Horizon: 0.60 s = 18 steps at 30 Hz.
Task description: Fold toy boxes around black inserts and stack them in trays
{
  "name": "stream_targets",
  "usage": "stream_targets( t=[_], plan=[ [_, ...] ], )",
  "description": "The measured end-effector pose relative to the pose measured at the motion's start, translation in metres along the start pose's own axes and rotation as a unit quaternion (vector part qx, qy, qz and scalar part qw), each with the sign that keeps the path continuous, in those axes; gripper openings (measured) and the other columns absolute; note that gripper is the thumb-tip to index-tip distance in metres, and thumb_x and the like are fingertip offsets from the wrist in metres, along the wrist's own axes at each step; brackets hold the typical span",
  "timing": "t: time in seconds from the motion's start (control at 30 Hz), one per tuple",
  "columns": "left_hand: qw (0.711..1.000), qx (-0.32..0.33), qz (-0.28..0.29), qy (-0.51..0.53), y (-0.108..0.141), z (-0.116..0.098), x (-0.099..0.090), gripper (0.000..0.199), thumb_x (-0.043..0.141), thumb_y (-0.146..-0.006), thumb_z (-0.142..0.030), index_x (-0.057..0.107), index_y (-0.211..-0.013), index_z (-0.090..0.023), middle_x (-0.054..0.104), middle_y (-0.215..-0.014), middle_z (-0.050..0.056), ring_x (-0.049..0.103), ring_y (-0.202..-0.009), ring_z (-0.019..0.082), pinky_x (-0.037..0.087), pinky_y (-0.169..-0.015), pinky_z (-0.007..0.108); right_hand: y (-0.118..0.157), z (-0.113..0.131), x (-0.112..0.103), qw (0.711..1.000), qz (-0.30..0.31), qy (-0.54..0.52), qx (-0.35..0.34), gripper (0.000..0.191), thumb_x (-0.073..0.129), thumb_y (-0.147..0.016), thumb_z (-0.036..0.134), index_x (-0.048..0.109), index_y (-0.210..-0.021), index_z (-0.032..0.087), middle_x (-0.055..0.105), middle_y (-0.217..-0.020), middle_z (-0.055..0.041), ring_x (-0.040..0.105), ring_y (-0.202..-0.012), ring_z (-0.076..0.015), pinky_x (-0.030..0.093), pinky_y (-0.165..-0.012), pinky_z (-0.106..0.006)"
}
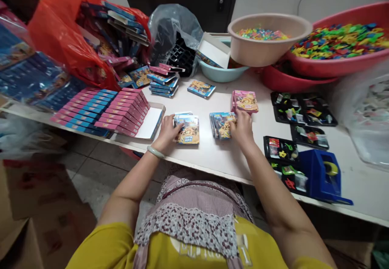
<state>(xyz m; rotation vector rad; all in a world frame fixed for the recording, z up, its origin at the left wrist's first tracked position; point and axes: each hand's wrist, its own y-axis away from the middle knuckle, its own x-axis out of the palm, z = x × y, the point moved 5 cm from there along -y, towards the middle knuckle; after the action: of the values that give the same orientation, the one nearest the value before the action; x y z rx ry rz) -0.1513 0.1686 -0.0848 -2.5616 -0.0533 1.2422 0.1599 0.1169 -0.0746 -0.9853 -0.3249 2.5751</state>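
My left hand (169, 131) is closed on the left edge of a small blue-and-yellow box (189, 130), thumb on its top, near the table's front edge. Another box shows just behind it. To the right, my right hand (242, 128) grips the right side of several leaning blue boxes (223, 125). Just behind its fingertips stands a pile of pink boxes (246, 101). A single blue box (201, 88) lies flat farther back, between the hands. A green bangle (155, 152) is on my left wrist.
Rows of pink and blue boxes (100, 109) fill an open carton at left, by a red bag (63, 30). Black trays (304, 109) and a blue tape dispenser (322, 173) are at right. Basins of colourful pieces, including a beige one (267, 50), stand at the back right.
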Motion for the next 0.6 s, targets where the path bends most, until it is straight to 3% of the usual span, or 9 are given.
stream_targets(
  t=[0.1,0.17,0.27,0.37,0.47,0.6],
  plan=[
    [0.999,0.001,0.012,-0.052,0.01,0.001,0.008,0.035,0.066,-0.084,-0.032,0.06,-0.115,-0.017,0.058,-0.113,0.015,0.05,-0.113,0.033,0.042,-0.101,0.051,0.017,0.041,0.044,0.992,0.115,-0.029,-0.048,0.044,0.052,-0.089,0.031,0.053,-0.131,0.019,0.065,-0.119,-0.0171,0.063,-0.107,-0.0313,0.051,-0.094,-0.049],
    [0.998,-0.001,0.013,-0.066,0.014,-0.003,0.011,0.032,0.063,-0.086,-0.031,0.061,-0.115,-0.018,0.057,-0.117,0.016,0.049,-0.115,0.034,0.041,-0.102,0.052,0.029,0.063,0.078,0.98,0.196,-0.015,-0.005,0.054,0.055,-0.088,0.033,0.048,-0.138,0.015,0.066,-0.119,-0.0209,0.066,-0.1,-0.0329,0.054,-0.085,-0.047],
    [1.0,-0.005,0.007,-0.022,0.017,-0.008,0.01,0.031,0.064,-0.085,-0.028,0.062,-0.115,-0.018,0.058,-0.118,0.016,0.051,-0.117,0.034,0.042,-0.102,0.053,0.034,0.078,0.103,0.974,0.212,0.013,0.076,0.065,0.06,-0.085,0.029,0.04,-0.143,0.009,0.065,-0.121,-0.0259,0.067,-0.1,-0.0355,0.054,-0.084,-0.047],
    [0.986,-0.005,-0.009,0.166,0.03,-0.012,0.009,0.037,0.057,-0.091,-0.029,0.053,-0.126,-0.019,0.063,-0.112,0.012,0.059,-0.108,0.025,0.05,-0.095,0.044,0.04,0.078,0.091,0.98,0.173,-0.068,0.074,0.067,0.058,-0.086,0.028,0.036,-0.147,0.015,0.068,-0.116,-0.0183,0.069,-0.096,-0.0295,0.056,-0.079,-0.041],
    [0.938,0.021,-0.008,0.346,0.055,-0.023,0.012,0.047,0.051,-0.096,-0.032,0.038,-0.14,-0.023,0.065,-0.107,0.007,0.064,-0.096,0.016,0.054,-0.084,0.031,0.062,0.07,0.054,0.984,0.117,-0.131,0.01,0.057,0.053,-0.091,0.034,0.04,-0.145,0.023,0.068,-0.118,-0.0123,0.068,-0.093,-0.0236,0.057,-0.073,-0.035],
    [0.929,0.128,0.033,0.346,0.085,-0.054,0.011,0.039,0.059,-0.093,-0.029,0.054,-0.132,-0.025,0.066,-0.116,0.008,0.064,-0.098,0.014,0.053,-0.078,0.023,0.098,0.052,0.009,0.988,0.071,-0.129,-0.041,0.043,0.051,-0.093,0.033,0.05,-0.136,0.027,0.066,-0.122,-0.0093,0.067,-0.089,-0.0185,0.058,-0.072,-0.032]
  ],
)
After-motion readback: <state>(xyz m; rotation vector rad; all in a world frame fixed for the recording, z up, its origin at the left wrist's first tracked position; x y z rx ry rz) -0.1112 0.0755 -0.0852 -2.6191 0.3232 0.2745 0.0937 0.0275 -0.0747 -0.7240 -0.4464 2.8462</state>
